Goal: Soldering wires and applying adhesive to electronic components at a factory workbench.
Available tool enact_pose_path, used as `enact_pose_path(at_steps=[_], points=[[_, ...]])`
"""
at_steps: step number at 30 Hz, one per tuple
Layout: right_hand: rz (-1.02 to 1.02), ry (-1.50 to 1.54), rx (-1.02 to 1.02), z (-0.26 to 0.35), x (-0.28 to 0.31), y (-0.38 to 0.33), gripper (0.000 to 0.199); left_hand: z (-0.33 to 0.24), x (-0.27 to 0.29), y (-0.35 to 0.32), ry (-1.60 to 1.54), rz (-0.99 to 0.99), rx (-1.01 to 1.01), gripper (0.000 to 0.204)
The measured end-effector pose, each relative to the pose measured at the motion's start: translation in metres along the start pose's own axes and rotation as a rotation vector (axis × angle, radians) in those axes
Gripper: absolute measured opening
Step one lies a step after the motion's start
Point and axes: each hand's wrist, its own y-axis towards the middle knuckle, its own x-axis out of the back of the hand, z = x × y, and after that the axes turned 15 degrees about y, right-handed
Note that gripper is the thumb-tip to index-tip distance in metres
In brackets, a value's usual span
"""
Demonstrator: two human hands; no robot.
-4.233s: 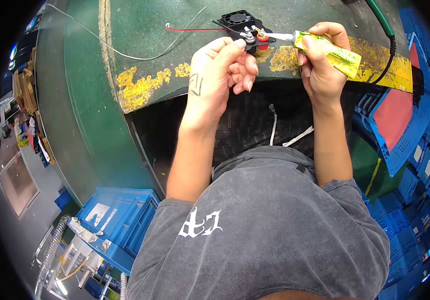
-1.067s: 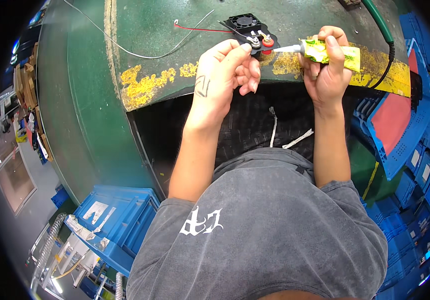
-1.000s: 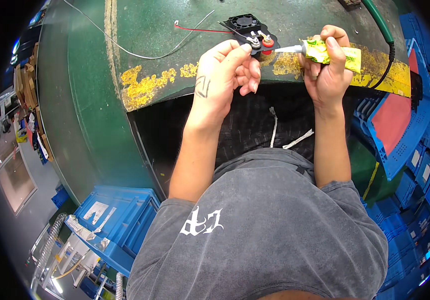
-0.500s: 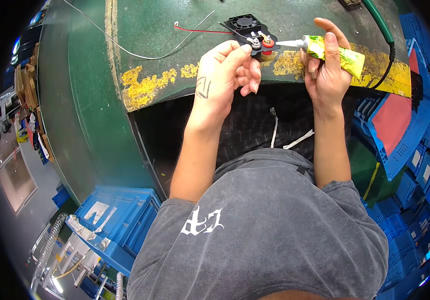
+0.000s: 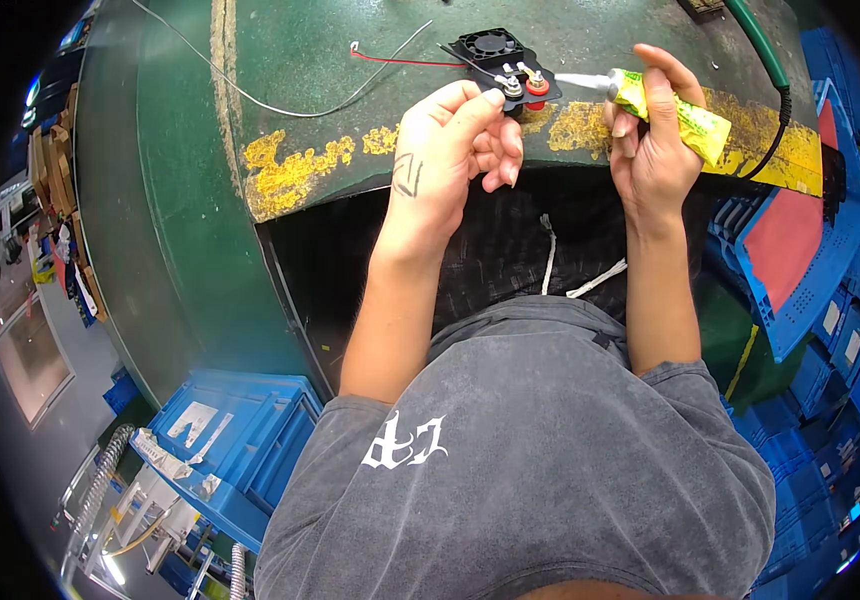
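My left hand point(image 5: 450, 145) pinches the near left edge of a black panel point(image 5: 524, 103) between thumb and forefinger. Two terminal posts with nuts stand on that panel: one with a dark base point(image 5: 511, 88), the other with a red base point(image 5: 537, 87). A black cooling fan point(image 5: 490, 44) lies just beyond them, with a thin red wire point(image 5: 410, 61) running off to the left. In my right hand point(image 5: 658, 150) is a yellow-green glue-like tube point(image 5: 702, 130), fingers wrapped round it. Its pale nozzle point(image 5: 582, 80) points left, the tip close to the red-based post; whether it touches cannot be told.
The green bench point(image 5: 350, 85) has a worn yellow front edge point(image 5: 295, 175). A grey wire point(image 5: 250, 95) curves across its left part. A green-handled cord point(image 5: 758, 45) hangs over the right side. Blue crates point(image 5: 240, 440) stand at lower left, and a blue tray point(image 5: 815, 260) at right.
My right hand has shifted the tube slightly to the right, and its nozzle tip sits a little farther from me. My left hand and the panel have stayed put.
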Motion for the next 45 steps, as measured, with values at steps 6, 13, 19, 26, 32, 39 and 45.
enact_pose_path(at_steps=[6,13,19,26,32,39,45], points=[[0.115,-0.108,-0.125,0.007,-0.003,0.002,0.046,0.000,-0.001,0.001,-0.052,-0.013,0.003,0.023],[0.157,0.020,-0.117,0.008,0.003,0.001,0.029,0.000,-0.001,0.000,0.010,-0.001,-0.004,0.025],[0.084,0.133,-0.108,0.007,0.002,0.005,0.019,0.001,-0.001,0.000,0.003,-0.004,-0.006,0.024],[0.150,0.135,-0.110,0.004,0.009,0.005,0.022,0.000,-0.001,0.000,0.003,0.003,-0.007,0.023],[0.122,0.039,-0.118,0.008,-0.005,0.002,0.024,0.001,0.000,0.001,-0.068,-0.012,-0.010,0.022],[0.152,-0.014,-0.110,0.009,-0.005,0.002,0.025,0.002,0.000,0.002,-0.062,-0.004,-0.021,0.023],[0.247,0.220,-0.173,0.008,0.008,0.005,0.034,0.001,0.000,0.000,-0.015,0.004,-0.020,0.021]])
